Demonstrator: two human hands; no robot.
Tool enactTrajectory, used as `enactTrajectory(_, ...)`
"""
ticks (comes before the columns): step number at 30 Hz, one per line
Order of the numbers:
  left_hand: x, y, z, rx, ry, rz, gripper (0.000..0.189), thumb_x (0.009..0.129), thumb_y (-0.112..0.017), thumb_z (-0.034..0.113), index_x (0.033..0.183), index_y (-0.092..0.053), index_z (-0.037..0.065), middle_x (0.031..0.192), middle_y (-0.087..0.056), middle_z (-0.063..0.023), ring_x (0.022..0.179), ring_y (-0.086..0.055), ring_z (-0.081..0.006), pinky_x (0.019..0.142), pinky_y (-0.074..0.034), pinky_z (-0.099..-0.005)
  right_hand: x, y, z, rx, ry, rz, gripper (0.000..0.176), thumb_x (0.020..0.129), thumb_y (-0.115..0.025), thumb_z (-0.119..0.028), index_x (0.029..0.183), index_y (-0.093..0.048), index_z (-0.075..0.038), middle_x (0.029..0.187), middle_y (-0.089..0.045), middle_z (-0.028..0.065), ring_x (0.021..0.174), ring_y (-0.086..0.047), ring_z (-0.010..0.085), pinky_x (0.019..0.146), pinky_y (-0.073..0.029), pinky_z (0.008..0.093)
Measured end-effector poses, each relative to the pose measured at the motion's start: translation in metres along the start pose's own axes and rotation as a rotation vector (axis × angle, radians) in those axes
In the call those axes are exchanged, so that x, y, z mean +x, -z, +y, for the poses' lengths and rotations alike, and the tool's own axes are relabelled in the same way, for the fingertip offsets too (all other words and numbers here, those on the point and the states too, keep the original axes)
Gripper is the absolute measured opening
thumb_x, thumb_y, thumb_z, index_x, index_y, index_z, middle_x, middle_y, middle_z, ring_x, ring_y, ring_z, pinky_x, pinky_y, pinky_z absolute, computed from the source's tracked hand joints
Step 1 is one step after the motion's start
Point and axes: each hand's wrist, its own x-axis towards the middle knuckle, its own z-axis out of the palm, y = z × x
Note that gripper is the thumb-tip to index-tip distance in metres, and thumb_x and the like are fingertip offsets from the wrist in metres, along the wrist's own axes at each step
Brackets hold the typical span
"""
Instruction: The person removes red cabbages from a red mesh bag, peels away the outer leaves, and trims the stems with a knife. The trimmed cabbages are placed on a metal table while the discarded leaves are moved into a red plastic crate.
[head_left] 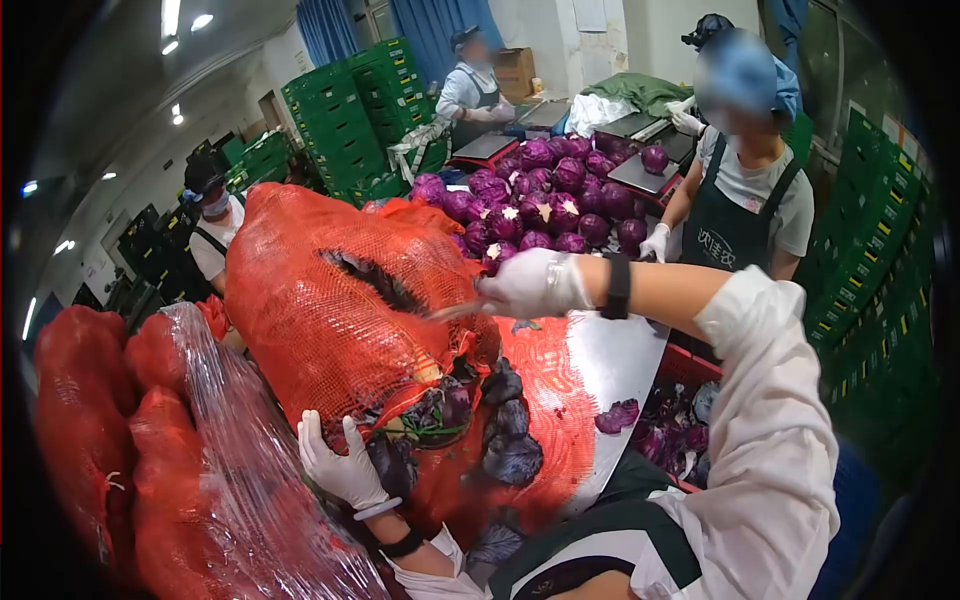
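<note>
A large red mesh sack (320, 290) of cabbages lies on the metal table (625, 350), with a long slit in its upper side and an opening low down. My left hand (340, 462), in a white glove, has its fingers spread against the sack's lower edge. Above the table my right hand (535, 284), also gloved, is closed around a blurred, thin tool that reaches toward the slit; its exact shape is unclear. Dark outer leaves and cabbages (512, 457) lie on red mesh beside the opening.
Trimmed purple cabbages (568, 176) are heaped at the table's far end, near scales (643, 174). Three other people stand around. More red sacks (80, 430) are at the left, a crate of leaves (680, 430) at the right. Green crates (350, 125) rise behind.
</note>
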Motion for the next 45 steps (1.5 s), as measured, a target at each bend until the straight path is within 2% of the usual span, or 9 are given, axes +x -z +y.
enactTrajectory(19,-0.006,-0.013,-0.002,0.087,-0.070,-0.002,0.049,0.087,-0.059,0.038,0.115,-0.056,-0.002,0.118,-0.058,-0.0183,0.110,-0.053,-0.0356,0.095,-0.040,-0.0446,-0.062,-0.030,-0.020,0.092,-0.158,-0.045,0.033,0.089,-0.047,-0.036,0.102,-0.057,-0.007,0.074,-0.065,0.0121,0.069,-0.065,0.0305,0.061,-0.051,0.0434)
enactTrajectory(20,-0.007,-0.014,-0.001,0.102,-0.089,0.021,0.050,0.088,-0.057,0.040,0.116,-0.055,-0.002,0.118,-0.058,-0.0183,0.111,-0.053,-0.0356,0.095,-0.040,-0.0448,-0.044,-0.052,-0.017,0.171,-0.148,0.062,0.032,0.090,-0.049,-0.040,0.091,-0.054,-0.007,0.060,-0.058,0.0143,0.059,-0.061,0.0348,0.055,-0.048,0.0473)
enactTrajectory(25,-0.008,-0.010,0.000,0.126,-0.072,-0.006,0.055,0.089,-0.052,0.045,0.117,-0.055,-0.001,0.119,-0.057,-0.0176,0.113,-0.051,-0.0350,0.098,-0.037,-0.0458,-0.031,-0.070,-0.044,0.131,-0.012,0.207,0.030,0.089,-0.051,-0.037,0.089,-0.055,-0.008,0.061,-0.059,0.0142,0.057,-0.060,0.0351,0.054,-0.048,0.0470)
enactTrajectory(28,-0.010,0.002,0.014,0.200,-0.032,-0.156,0.073,0.083,-0.054,0.057,0.127,-0.046,-0.001,0.130,-0.049,-0.0170,0.122,-0.043,-0.0368,0.103,-0.031,-0.0479,-0.074,-0.094,-0.035,0.272,0.050,0.000,0.031,0.089,-0.050,-0.039,0.090,-0.056,-0.008,0.060,-0.059,0.0139,0.055,-0.060,0.0339,0.052,-0.047,0.0471)
enactTrajectory(32,-0.013,0.002,0.081,-0.022,-0.443,-0.209,0.099,0.067,-0.066,0.064,0.141,-0.030,0.009,0.143,-0.033,-0.0151,0.134,-0.024,-0.0400,0.107,-0.024,-0.0523,-0.119,-0.133,-0.035,0.137,0.055,-0.386,0.033,0.088,-0.050,-0.040,0.091,-0.058,-0.008,0.059,-0.059,0.0138,0.055,-0.060,0.0354,0.052,-0.047,0.0475)
enactTrajectory(34,-0.016,-0.011,0.079,-0.115,-0.437,-0.161,0.090,0.069,-0.070,0.056,0.138,-0.035,0.011,0.142,-0.035,-0.0146,0.132,-0.028,-0.0396,0.107,-0.021,-0.0539,-0.130,-0.156,-0.024,0.094,0.081,-0.561,0.034,0.088,-0.050,-0.041,0.091,-0.058,-0.008,0.059,-0.058,0.0136,0.056,-0.060,0.0365,0.053,-0.047,0.0476)
enactTrajectory(36,-0.014,-0.014,0.065,-0.062,-0.397,-0.076,0.082,0.072,-0.071,0.050,0.135,-0.038,0.010,0.140,-0.038,-0.0156,0.129,-0.034,-0.0382,0.106,-0.023,-0.0531,-0.132,-0.156,-0.008,0.211,-0.095,-0.504,0.034,0.086,-0.053,-0.041,0.091,-0.057,-0.007,0.064,-0.059,0.0145,0.062,-0.060,0.0377,0.056,-0.047,0.0467)
enactTrajectory(40,-0.031,-0.005,0.048,-0.182,-0.192,-0.109,0.075,0.082,-0.062,0.048,0.135,-0.037,0.001,0.138,-0.040,-0.0181,0.127,-0.038,-0.0351,0.106,-0.025,-0.0456,-0.128,-0.199,-0.001,0.628,-0.310,0.242,0.034,0.085,-0.056,-0.038,0.094,-0.053,-0.006,0.078,-0.057,0.0170,0.078,-0.060,0.0341,0.067,-0.047,0.0411)
enactTrajectory(45,-0.033,-0.009,0.052,-0.213,-0.204,-0.105,0.076,0.087,-0.056,0.048,0.139,-0.029,0.001,0.144,-0.031,-0.0196,0.133,-0.030,-0.0349,0.109,-0.022,-0.0450,-0.103,-0.266,-0.076,1.562,-0.681,0.217,0.057,0.081,-0.069,-0.029,0.126,-0.047,-0.001,0.101,-0.063,0.0115,0.084,-0.060,0.0181,0.075,-0.048,0.0334)
